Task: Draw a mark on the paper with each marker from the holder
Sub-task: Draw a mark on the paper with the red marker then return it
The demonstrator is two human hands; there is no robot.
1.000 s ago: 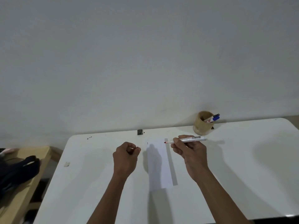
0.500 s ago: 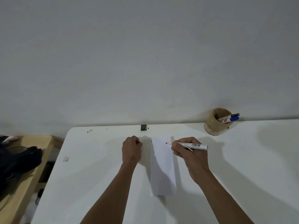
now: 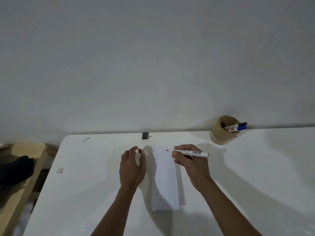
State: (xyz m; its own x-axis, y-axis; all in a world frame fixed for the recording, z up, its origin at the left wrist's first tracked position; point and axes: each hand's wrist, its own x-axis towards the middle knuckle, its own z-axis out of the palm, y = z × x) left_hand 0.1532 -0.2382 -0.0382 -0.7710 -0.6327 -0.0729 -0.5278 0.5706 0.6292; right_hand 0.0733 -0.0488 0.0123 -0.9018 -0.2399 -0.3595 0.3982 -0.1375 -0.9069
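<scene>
A narrow strip of white paper (image 3: 165,181) lies on the white table (image 3: 238,176), with a short black mark near its top left corner. My right hand (image 3: 190,163) grips an uncapped red marker (image 3: 192,152), its red tip at the upper part of the paper. My left hand (image 3: 132,166) rests left of the paper, fingers curled around the marker's red cap (image 3: 140,150). A tan round holder (image 3: 224,130) stands at the table's back right with two capped markers (image 3: 237,127) leaning out, one blue, one black.
A small black object (image 3: 145,135) sits at the table's back edge by the wall. A wooden bench (image 3: 18,176) with dark cloth (image 3: 16,167) stands left of the table. A scrap of tape (image 3: 60,170) sticks near the left edge.
The view shifted left, so the holder appears further right. My right hand lowered the red tip onto the paper's top. My left hand settled on the table beside the paper.
</scene>
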